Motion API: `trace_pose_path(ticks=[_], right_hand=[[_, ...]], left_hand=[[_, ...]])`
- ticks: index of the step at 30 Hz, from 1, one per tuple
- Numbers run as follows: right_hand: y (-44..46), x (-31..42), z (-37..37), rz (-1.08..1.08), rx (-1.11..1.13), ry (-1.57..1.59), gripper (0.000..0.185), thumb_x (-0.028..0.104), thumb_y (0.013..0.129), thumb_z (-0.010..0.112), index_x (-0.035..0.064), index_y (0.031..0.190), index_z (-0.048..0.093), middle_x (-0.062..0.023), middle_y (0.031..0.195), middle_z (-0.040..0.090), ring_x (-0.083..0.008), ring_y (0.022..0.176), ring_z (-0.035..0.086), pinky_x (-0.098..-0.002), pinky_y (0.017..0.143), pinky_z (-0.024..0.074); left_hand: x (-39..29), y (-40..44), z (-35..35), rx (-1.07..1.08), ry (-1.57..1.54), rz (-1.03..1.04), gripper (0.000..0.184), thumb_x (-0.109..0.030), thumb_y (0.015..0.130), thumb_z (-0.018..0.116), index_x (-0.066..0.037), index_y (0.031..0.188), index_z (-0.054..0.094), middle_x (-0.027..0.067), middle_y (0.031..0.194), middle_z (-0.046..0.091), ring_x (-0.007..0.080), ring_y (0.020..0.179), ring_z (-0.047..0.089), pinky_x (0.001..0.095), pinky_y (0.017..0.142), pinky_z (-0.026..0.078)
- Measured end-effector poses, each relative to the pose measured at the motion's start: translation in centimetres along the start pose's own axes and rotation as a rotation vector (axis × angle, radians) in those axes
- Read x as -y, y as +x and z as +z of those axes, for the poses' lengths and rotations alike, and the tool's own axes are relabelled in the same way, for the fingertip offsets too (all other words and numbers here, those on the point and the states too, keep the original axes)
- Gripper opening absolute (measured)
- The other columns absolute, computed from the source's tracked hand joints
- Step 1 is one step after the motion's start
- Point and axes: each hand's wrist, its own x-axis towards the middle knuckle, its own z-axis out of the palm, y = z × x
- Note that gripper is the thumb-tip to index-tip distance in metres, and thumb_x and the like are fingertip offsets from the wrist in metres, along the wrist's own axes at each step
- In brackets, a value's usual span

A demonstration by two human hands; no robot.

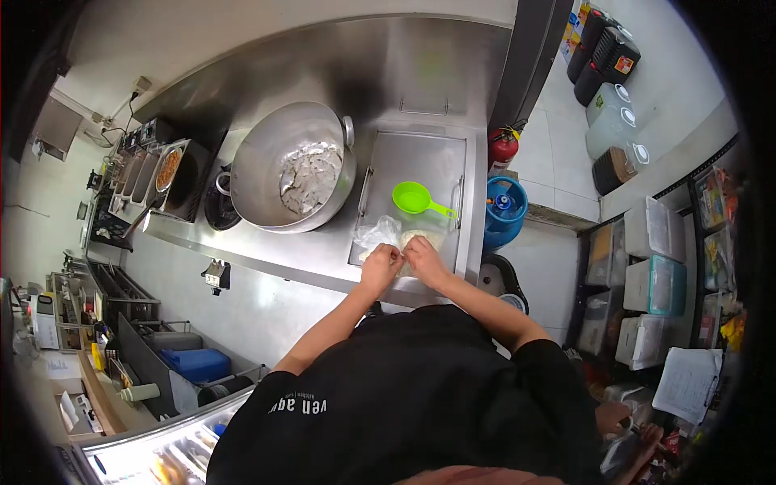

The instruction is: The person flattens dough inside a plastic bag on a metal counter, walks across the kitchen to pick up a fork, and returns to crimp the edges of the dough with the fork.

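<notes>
My left hand (381, 267) and my right hand (423, 260) meet at the counter's front edge, fingertips pinched close together on a clear plastic bag (436, 240). Pale, grainy contents show through it; which part of the bag each hand grips is partly hidden. Just behind my left hand lies a crumpled, whitish clear plastic bag (378, 233). A bright green scoop (412, 197) rests on the metal surface beyond my hands, its handle pointing right.
Left of the scoop stands a large metal pot (333, 190) with a whitish residue inside. A red fire extinguisher (503, 147) and a blue gas cylinder (505, 218) are right of the counter. Another person's hands (643, 453) show at the lower right, near shelves with plastic boxes (651, 284).
</notes>
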Motion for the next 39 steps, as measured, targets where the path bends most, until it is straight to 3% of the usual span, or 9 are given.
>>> trace_pose_path(ticks=[6,8,14,24,34,37,39], right_hand=[[-0.2,0.0,-0.3,-0.108,0.074,-0.099,0.013,0.009,0.073,0.053,0.0004,0.079,0.060,-0.0109,0.089,0.053,-0.0280,0.094,0.051,-0.0361,0.084,0.0453],[-0.3,-0.1,-0.2,-0.102,0.091,-0.089,0.013,0.010,0.073,0.053,0.0004,0.080,0.060,-0.0109,0.089,0.053,-0.0281,0.094,0.051,-0.0364,0.084,0.0451],[-0.2,-0.1,-0.4,-0.105,0.092,-0.119,0.015,0.013,0.074,0.054,0.0013,0.080,0.060,-0.0101,0.089,0.054,-0.0275,0.096,0.052,-0.0373,0.088,0.0442],[0.0,0.7,-1.8,-0.101,0.130,-0.278,0.020,0.018,0.076,0.058,0.0055,0.089,0.066,-0.0056,0.093,0.058,-0.0226,0.101,0.053,-0.0430,0.103,0.0346],[1.2,0.8,-1.1,-0.101,0.246,-0.388,0.017,0.021,0.071,0.065,0.0075,0.082,0.066,-0.0042,0.086,0.056,-0.0214,0.095,0.054,-0.0448,0.098,0.0387],[1.1,0.6,-0.5,-0.180,0.178,-0.382,0.011,0.017,0.072,0.058,0.0074,0.071,0.063,-0.0049,0.080,0.057,-0.0222,0.091,0.054,-0.0391,0.083,0.0431],[1.2,0.4,-0.1,-0.172,0.196,-0.363,0.012,0.018,0.070,0.061,0.0063,0.073,0.063,-0.0055,0.081,0.056,-0.0227,0.089,0.053,-0.0388,0.086,0.0434]], left_hand=[[0.6,0.9,0.5,0.143,0.040,-0.017,0.018,-0.018,0.075,0.067,-0.002,0.079,0.064,0.0181,0.081,0.063,0.0339,0.073,0.064,0.0418,0.068,0.052],[0.7,1.2,0.8,0.195,0.207,0.017,0.018,-0.019,0.075,0.063,-0.001,0.078,0.064,0.0191,0.082,0.064,0.0349,0.074,0.064,0.0428,0.069,0.052],[1.0,1.6,0.8,0.244,0.283,0.029,0.022,-0.023,0.075,0.063,-0.001,0.078,0.063,0.0206,0.082,0.063,0.0363,0.076,0.065,0.0438,0.070,0.053],[0.4,1.2,-0.4,0.250,0.218,0.020,0.023,-0.024,0.076,0.063,-0.001,0.080,0.062,0.0199,0.084,0.063,0.0358,0.077,0.064,0.0450,0.070,0.052],[1.2,2.3,-0.7,0.312,0.178,-0.061,0.025,-0.027,0.074,0.066,-0.002,0.076,0.066,0.0179,0.078,0.066,0.0344,0.076,0.065,0.0428,0.071,0.052],[1.4,2.5,-0.8,0.400,0.188,-0.128,0.026,-0.027,0.074,0.066,-0.002,0.082,0.068,0.0177,0.082,0.067,0.0328,0.078,0.066,0.0405,0.072,0.052],[1.7,2.4,-0.6,0.393,0.185,-0.152,0.028,-0.028,0.075,0.066,-0.002,0.085,0.068,0.0174,0.082,0.068,0.0324,0.078,0.066,0.0398,0.073,0.052]])
